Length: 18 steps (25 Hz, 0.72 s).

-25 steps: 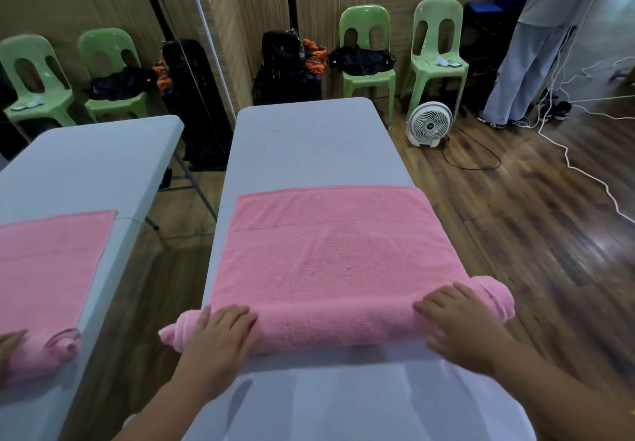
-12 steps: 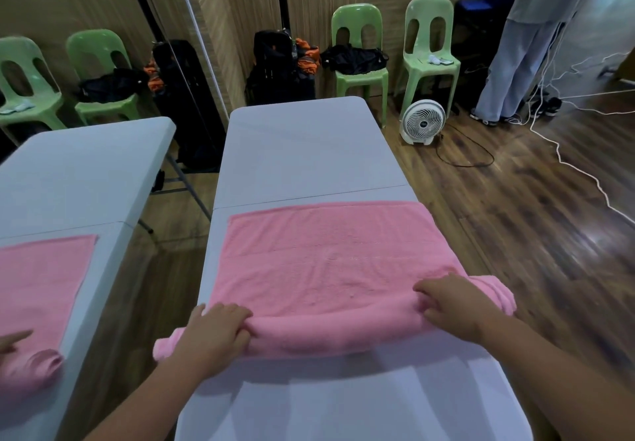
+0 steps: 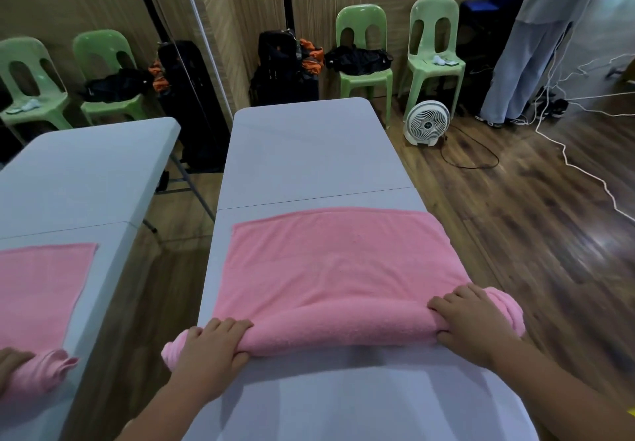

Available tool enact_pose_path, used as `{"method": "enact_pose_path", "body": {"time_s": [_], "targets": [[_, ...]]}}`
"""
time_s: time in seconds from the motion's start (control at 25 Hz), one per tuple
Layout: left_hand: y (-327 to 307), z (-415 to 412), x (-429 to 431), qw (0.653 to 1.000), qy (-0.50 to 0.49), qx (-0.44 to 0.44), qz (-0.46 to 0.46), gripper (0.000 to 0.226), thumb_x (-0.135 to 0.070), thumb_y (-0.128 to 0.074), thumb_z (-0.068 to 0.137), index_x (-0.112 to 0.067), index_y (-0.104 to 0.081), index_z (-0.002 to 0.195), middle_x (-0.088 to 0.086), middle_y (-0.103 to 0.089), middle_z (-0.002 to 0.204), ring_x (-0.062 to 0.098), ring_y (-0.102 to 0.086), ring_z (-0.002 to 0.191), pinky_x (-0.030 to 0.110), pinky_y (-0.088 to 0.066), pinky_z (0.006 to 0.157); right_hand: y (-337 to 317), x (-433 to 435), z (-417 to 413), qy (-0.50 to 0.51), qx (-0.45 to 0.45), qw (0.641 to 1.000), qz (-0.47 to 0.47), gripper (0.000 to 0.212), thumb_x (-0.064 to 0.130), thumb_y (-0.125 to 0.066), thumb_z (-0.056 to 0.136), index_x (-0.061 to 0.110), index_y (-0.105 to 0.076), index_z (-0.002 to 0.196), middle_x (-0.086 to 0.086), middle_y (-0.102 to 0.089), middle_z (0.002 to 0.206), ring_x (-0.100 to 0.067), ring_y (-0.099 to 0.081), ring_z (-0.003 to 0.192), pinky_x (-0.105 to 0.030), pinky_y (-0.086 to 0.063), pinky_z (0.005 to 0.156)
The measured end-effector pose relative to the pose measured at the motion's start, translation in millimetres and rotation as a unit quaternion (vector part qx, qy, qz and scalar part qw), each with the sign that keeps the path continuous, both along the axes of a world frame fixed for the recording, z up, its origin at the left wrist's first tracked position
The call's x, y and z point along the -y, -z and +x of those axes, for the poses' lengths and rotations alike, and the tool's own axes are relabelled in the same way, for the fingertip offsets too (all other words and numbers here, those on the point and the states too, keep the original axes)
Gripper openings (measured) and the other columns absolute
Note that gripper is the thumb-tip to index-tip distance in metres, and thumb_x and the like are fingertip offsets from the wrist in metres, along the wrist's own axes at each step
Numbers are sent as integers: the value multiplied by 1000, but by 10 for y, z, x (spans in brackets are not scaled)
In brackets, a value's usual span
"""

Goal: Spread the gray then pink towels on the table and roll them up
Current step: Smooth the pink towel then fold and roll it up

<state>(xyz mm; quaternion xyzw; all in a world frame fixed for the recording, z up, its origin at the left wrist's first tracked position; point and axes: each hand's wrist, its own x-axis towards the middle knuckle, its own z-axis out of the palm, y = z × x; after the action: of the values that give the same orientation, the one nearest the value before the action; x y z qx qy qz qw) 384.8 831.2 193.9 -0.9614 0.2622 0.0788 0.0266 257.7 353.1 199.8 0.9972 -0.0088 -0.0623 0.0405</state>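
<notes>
A pink towel (image 3: 336, 262) lies spread across the grey table (image 3: 309, 152), its near edge rolled into a thick roll. My left hand (image 3: 206, 354) grips the left end of the roll, fingers curled over its top. My right hand (image 3: 470, 327) grips the roll near its right end, fingers wrapped over it. The far part of the towel is still flat. No gray towel is in view.
A wall mirror on the left reflects the table, the towel and a hand. Beyond the table stand green chairs (image 3: 364, 59), black bags (image 3: 285, 69) and a white floor fan (image 3: 427, 124). A person (image 3: 536, 45) stands at the far right near white cables (image 3: 584, 179).
Both hands have turned the roll away from me, so it has grown thicker and the flat part shorter. My fingers went from lying flat on the roll to curling over it.
</notes>
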Motion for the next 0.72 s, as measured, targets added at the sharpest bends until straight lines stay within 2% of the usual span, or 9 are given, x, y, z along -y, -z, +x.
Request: {"method": "enact_pose_path", "body": {"time_s": [0.12,0.2,0.28,0.36,0.44,0.48,0.56,0.64,0.72], "targets": [[-118,-19,58,999,14,-42,-5,44,-53,-28,79,-39,-55,110,-15,-63,98,14,-55,87,38,-37,77,-213,72,97,-4,-117,991,65,40,52,-45,69,31,-62,98,7,-69,87,-20,-56,86,-35,-44,79],[-174,119,110,998,5,-52,-20,42,-55,-29,79,-37,-55,106,-11,-63,93,15,-54,81,37,-38,75,-261,156,237,30,-150,981,116,41,47,-43,72,30,-62,104,5,-69,97,-18,-59,91,-35,-47,78],[-169,311,144,999,-12,16,-42,34,-51,-40,84,-36,-59,107,-11,-67,99,18,-60,88,40,-44,82,-282,167,355,48,-91,988,117,40,45,-38,77,28,-63,104,4,-68,98,-20,-60,93,-37,-49,80],[-116,364,167,991,-4,84,-105,28,-46,-43,90,-30,-63,101,-9,-64,99,21,-59,90,43,-43,87,-232,130,372,-3,26,995,98,38,42,-37,82,25,-65,100,2,-66,96,-24,-60,91,-38,-50,80],[-58,237,218,986,26,73,-145,27,-48,-44,93,-29,-61,101,-11,-59,102,18,-55,95,42,-41,94,-114,21,217,-73,70,992,74,40,46,-50,79,22,-68,105,1,-66,100,-25,-62,94,-42,-51,85],[-30,150,231,989,43,51,-129,31,-54,-49,91,-30,-60,108,-13,-57,108,16,-53,101,42,-40,100,-65,-35,130,-74,54,995,50,52,54,-55,73,23,-67,113,2,-66,108,-23,-63,101,-45,-51,90],[54,53,218,997,36,0,-71,56,-57,-66,76,-33,-55,125,-13,-57,121,14,-53,111,46,-41,105,63,-91,34,-37,15,999,21,68,62,-60,67,26,-62,124,5,-65,118,-20,-61,110,-51,-46,101],[99,107,202,999,11,-18,-44,64,-45,-73,64,-34,-55,125,-9,-62,120,17,-58,105,42,-49,91,134,-93,60,-12,15,1000,23,59,49,-72,60,31,-64,116,8,-67,107,-20,-63,100,-45,-39,102],[70,162,189,1000,5,-2,-26,50,-44,-65,65,-35,-59,114,-10,-66,107,18,-60,93,40,-47,75,55,-102,160,-11,-3,999,32,47,44,-71,56,34,-65,101,11,-67,92,-19,-61,88,-40,-41,90]]}}
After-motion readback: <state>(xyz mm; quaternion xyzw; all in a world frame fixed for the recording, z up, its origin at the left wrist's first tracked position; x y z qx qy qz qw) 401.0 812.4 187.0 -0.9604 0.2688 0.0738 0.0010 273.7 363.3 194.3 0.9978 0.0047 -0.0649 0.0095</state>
